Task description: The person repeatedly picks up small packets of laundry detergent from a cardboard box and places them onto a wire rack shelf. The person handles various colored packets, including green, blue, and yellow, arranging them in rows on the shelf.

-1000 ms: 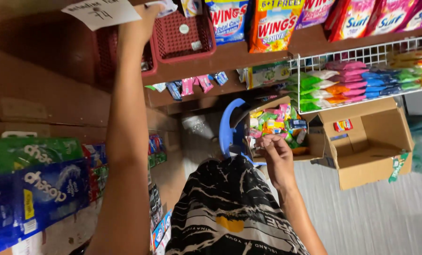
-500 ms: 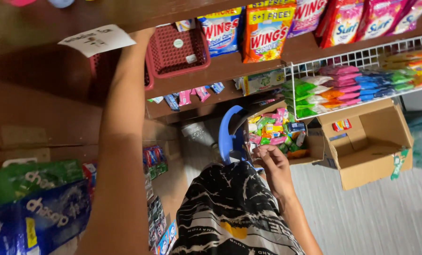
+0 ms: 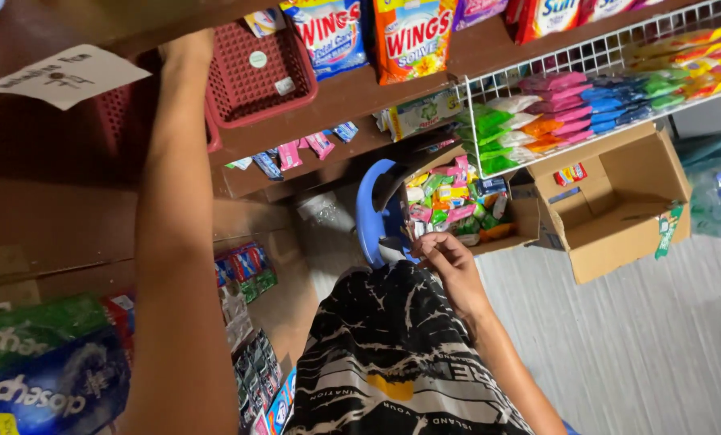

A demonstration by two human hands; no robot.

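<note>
My left arm reaches straight up to a brown wooden shelf. My left hand (image 3: 185,47) is at the edge of a red plastic basket (image 3: 255,76); its fingers are hidden behind the basket and shelf. My right hand (image 3: 447,259) is low in front of me with its fingers curled. It is at the near edge of a cardboard box (image 3: 529,224) filled with several small colourful sachets (image 3: 453,197), which rests on a blue plastic stool (image 3: 371,213). Whether the fingers pinch a sachet is unclear. My black-and-white patterned shirt (image 3: 392,354) fills the bottom centre.
A white paper note (image 3: 66,74) hangs from the shelf at upper left. Detergent bags (image 3: 413,36) stand on the upper shelf. A white wire rack (image 3: 574,60) holds stacked sachets. An open cardboard box (image 3: 618,201) and bottled water (image 3: 719,193) sit on the grey floor. Blue and green packs (image 3: 46,379) lie at lower left.
The view has tilted slightly, so the shelf and note sit lower in the frame. My left hand has gone further behind the red basket. My right hand stays at the sachet box.
</note>
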